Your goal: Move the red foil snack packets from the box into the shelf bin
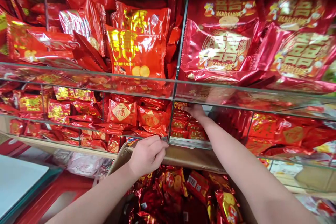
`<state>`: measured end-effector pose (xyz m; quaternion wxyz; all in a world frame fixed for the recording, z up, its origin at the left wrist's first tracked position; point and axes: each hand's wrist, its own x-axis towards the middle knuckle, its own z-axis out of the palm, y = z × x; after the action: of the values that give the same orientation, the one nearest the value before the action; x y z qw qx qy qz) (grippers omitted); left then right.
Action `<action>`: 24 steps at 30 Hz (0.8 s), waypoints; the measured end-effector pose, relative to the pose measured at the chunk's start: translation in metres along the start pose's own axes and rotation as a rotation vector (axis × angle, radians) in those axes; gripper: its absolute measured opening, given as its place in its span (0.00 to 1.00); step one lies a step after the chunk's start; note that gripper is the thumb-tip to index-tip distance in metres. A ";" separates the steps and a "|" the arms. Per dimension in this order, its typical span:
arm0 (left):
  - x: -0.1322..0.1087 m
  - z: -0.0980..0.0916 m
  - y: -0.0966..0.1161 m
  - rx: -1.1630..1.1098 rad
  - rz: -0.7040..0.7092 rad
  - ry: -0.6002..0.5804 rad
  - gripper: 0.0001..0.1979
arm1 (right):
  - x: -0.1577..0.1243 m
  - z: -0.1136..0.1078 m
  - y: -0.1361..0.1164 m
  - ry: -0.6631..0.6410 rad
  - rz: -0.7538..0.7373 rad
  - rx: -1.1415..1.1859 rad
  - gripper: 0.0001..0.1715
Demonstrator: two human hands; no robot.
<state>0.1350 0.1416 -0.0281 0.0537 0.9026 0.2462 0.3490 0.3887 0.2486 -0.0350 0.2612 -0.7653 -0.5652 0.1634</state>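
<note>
My right hand (196,110) reaches behind the clear shelf front into a lower compartment. Its fingertips are at small red packets with gold lettering (181,125), stacked on the compartment's left side. Reflections and the shelf edge blur the fingers, so their grip is unclear. My left hand (149,155) is closed, fingers curled, by the back rim of an open cardboard carton (194,156), just below the shelf. What it grips, if anything, is hidden. Under my forearms, the carton holds many red and gold snack packets (172,182).
Clear dividers split the shelves. Larger red bags (139,54) and pink-red bags (223,49) fill the upper tier. Red packets marked with a gold diamond (122,112) lie below, left of my right hand. A pale panel (21,182) juts in at lower left.
</note>
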 end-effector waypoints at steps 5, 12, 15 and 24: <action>-0.002 0.002 -0.002 0.072 0.057 -0.007 0.08 | -0.001 -0.004 -0.001 -0.026 0.012 -0.039 0.26; -0.006 0.006 -0.003 0.199 0.142 -0.042 0.09 | -0.053 -0.038 -0.022 0.177 -0.070 -0.159 0.15; -0.006 0.008 0.000 0.204 0.113 -0.044 0.10 | -0.133 -0.052 -0.042 0.243 -0.349 -0.010 0.12; -0.007 0.003 0.010 0.193 0.027 -0.080 0.10 | -0.234 0.084 -0.052 -0.346 -0.089 0.044 0.22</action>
<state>0.1363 0.1299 -0.0320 -0.0285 0.9200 0.2643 0.2880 0.2303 0.0563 -0.0836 0.1839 -0.6941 -0.6313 0.2931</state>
